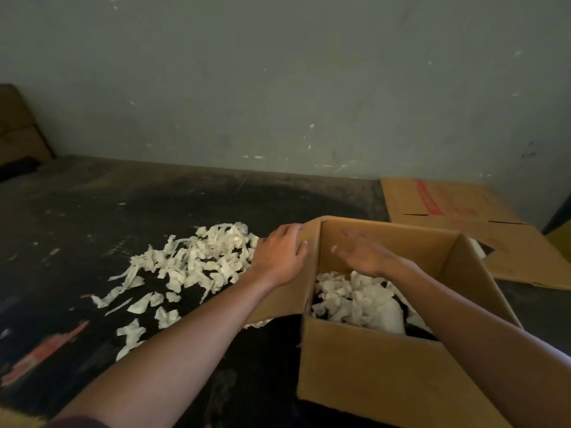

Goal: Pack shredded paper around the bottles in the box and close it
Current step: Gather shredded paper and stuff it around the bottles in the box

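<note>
- Nearest the camera are the two bare forearms, entering from about 7 o'clock and 4 o'clock and converging on the cardboard box (386, 375), which sits at roughly 5 o'clock of the view on a dark, scuffed floor (92, 211).
- The left hand (279, 257) lies palm down, fingers loosely spread, on the box's left flap (278, 301), which is folded outward; it grips nothing that I can see.
- The right hand (363, 254) is inside the open top, palm down with fingers extended and a little apart, hovering above or just touching the fill; whether it presses is unclear.
- Shredded paper (355, 298) already lies in the box, with something pale and rounded near the front wall, possibly a bottle; the bottles are otherwise buried or in shadow and cannot be counted.
- The loose pile of shredded paper (197, 261) lies outside, at 9 o'clock from the box and just beyond the left hand, stretching from 1 o'clock towards 7 o'clock.
- The move to come turns on that: the left hand is much nearer the pile, so I judge it the natural one to scoop more in, while the right stays over the fill.
- A flattened carton (463, 217) lies at 2 o'clock, well clear of the hands.
- The box's right side is cut off by the right forearm, and its other flaps are hard to make out.
</note>
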`<state>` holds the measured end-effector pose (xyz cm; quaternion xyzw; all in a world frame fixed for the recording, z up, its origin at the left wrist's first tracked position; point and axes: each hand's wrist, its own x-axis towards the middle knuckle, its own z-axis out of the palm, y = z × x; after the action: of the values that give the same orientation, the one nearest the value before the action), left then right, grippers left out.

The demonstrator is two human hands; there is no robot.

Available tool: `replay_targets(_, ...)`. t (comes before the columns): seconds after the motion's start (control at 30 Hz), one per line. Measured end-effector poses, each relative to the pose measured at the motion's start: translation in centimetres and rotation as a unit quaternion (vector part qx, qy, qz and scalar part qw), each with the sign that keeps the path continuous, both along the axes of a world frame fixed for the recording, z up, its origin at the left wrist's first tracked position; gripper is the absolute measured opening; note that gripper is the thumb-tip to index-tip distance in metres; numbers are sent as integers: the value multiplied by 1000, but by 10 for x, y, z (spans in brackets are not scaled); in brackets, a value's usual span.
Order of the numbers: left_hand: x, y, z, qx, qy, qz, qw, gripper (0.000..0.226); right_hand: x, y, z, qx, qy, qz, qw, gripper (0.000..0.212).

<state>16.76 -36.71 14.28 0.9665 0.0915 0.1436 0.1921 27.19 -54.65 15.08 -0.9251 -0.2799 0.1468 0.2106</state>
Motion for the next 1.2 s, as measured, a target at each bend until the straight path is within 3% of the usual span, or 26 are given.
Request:
replay_targets(0.23,-99,113,-34,-4,41,61,997,51,-81,116,-17,-29,-22,4,999,68)
replay_targets(0.37,-158,181,-68,-21,92,88,992,62,-153,175,-34,59,-82,41,994,60)
replay_targets(0.5,-226,224,-111,-45,163,103,980,82,-220,215,-77,110,-58,78,989,60)
replay_targets(0.7,-301,250,-185,-84,322,104,937,122,-273,221,-181,-134,31,35,990,108)
replay_targets(0.8,-312,250,-209,-54,321,109,939,133,-281,212,-209,-168,35,8,985,116)
replay_targets(0.97,-292,240,-220,-23,260,120,958,130,-271,224,-226,-152,-19,-6,988,105)
replay_targets(1.2,-233,283,-229,5,259,133,957,97,-214,280,-237,-153,-58,-24,986,80)
